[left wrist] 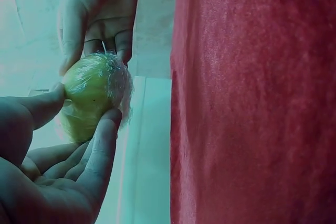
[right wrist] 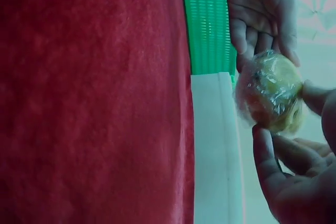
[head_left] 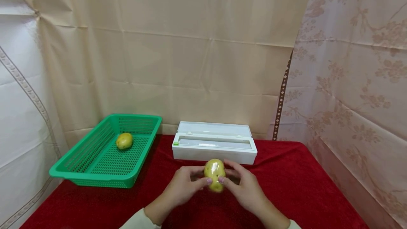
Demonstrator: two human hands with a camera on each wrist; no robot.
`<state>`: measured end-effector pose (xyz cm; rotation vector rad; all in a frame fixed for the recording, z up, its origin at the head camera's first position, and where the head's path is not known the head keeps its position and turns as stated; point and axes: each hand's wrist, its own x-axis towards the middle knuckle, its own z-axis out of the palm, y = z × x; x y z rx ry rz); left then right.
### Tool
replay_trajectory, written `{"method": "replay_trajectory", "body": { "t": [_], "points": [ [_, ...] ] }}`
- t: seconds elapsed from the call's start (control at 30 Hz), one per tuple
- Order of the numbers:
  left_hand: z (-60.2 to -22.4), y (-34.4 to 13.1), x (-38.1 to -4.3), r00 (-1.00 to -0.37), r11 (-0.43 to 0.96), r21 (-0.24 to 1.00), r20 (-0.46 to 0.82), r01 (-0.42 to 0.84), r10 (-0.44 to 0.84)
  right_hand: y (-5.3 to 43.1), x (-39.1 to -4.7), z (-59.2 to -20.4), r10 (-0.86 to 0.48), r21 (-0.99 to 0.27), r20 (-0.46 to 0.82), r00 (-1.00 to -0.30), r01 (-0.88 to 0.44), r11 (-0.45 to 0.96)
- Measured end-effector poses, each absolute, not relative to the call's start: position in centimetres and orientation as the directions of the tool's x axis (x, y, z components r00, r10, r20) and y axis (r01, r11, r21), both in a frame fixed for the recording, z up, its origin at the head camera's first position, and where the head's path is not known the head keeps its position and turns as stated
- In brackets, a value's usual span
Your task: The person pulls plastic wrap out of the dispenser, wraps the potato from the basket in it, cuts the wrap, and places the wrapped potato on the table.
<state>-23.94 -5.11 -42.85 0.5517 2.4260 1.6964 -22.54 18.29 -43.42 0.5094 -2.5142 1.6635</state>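
Observation:
A yellow potato [head_left: 214,169] wrapped in shiny clear plastic film is held up between both hands, above the front of the table. My left hand [head_left: 182,187] pinches its left side, thumb toward me and fingers behind. From the right, my right hand [head_left: 245,189] grips it the same way, the two thumbs close together. Crinkled film [left wrist: 111,69] bunches on the potato's far side in the left wrist view. The right wrist view also shows the wrapped potato [right wrist: 275,95] between the fingertips of both hands.
Behind the hands stands a white cling film dispenser [head_left: 214,155] with its lid [head_left: 214,129] raised. At the left, a green basket [head_left: 92,177] contains another potato [head_left: 124,141]. A red cloth [head_left: 302,186] covers the table; curtains [head_left: 190,63] hang behind it.

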Motion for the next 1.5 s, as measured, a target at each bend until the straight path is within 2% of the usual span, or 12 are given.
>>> {"method": "replay_trajectory", "body": {
  "t": [0.17, 0.27, 0.4, 0.57, 0.8, 0.93, 1.3, 1.5],
  "points": [
    [-42.8, -5.3, -24.1, -0.934, 0.216, 0.96, 0.098, 0.18, 0.342, 18.8, -22.9, -43.6, -0.351, -0.824, 0.288, -0.891, -0.417, 0.384],
    [-42.8, -5.3, -24.1, -0.941, 0.176, 0.972, 0.09, 0.155, 0.327, 19.2, -23.1, -43.8, -0.377, -0.803, 0.302, -0.876, -0.447, 0.394],
    [-42.8, -5.2, -23.9, -0.939, 0.156, 0.979, 0.074, 0.133, 0.335, 19.6, -23.6, -44.2, -0.388, -0.819, 0.29, -0.875, -0.436, 0.372],
    [-43.5, -5.1, -24.1, -0.92, 0.169, 0.983, 0.006, 0.078, 0.391, 20.2, -24.2, -45.0, -0.462, -0.881, 0.196, -0.865, -0.362, 0.304],
    [-44.7, -5.6, -24.6, -0.882, 0.217, 0.976, -0.108, -0.006, 0.459, 20.5, -24.7, -45.8, -0.55, -0.936, 0.071, -0.832, -0.247, 0.253],
    [-44.9, -5.7, -24.6, -0.87, 0.283, 0.959, -0.14, -0.001, 0.473, 20.5, -24.5, -45.8, -0.559, -0.935, 0.035, -0.829, -0.223, 0.274],
    [-45.1, -5.3, -24.6, -0.872, 0.414, 0.905, -0.124, 0.096, 0.474, 20.6, -24.6, -46.4, -0.549, -0.924, 0.037, -0.835, -0.237, 0.299],
    [-44.9, -5.4, -24.4, -0.89, 0.446, 0.888, -0.113, 0.109, 0.443, 20.5, -24.4, -46.0, -0.515, -0.945, -0.03, -0.857, -0.144, 0.295]
  ]
}}
